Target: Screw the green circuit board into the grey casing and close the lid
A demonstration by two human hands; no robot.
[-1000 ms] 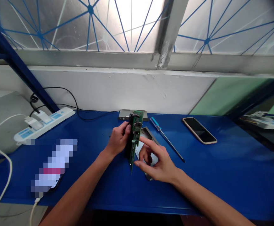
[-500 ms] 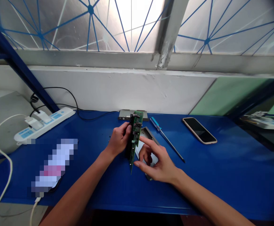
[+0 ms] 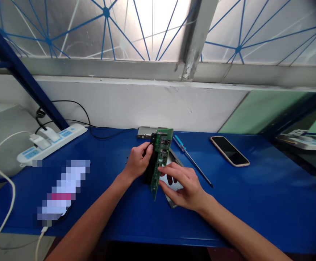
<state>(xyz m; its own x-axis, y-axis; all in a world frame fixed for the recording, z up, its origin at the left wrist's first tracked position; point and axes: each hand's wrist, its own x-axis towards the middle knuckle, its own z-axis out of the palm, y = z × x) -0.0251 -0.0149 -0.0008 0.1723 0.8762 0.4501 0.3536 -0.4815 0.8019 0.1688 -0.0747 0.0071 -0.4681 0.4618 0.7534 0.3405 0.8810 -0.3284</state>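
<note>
A green circuit board (image 3: 162,148) with dark connectors along its left side stands on edge, tilted, above the middle of the desk. My left hand (image 3: 138,161) is closed on its left side, thumb towards me. Against the lower right part of the board are the thumb and forefinger of my right hand (image 3: 183,183), curled as in a loose pinch; whether a small part is between them cannot be made out. Behind the board and right hand, a shallow metal case (image 3: 175,158) lies on the desk, partly hidden. A pale sheet or panel shows inside it.
A screwdriver (image 3: 194,163) with a blue handle lies right of the case. Farther right is a phone (image 3: 230,151). At the back sits a flat metal box (image 3: 144,132). A power strip (image 3: 52,143) and a charging phone (image 3: 62,192) with a white cable occupy the left.
The circuit board has turned so more of its component face shows, and its top has swung right. My right thumb and forefinger have drawn closer together at the board.
</note>
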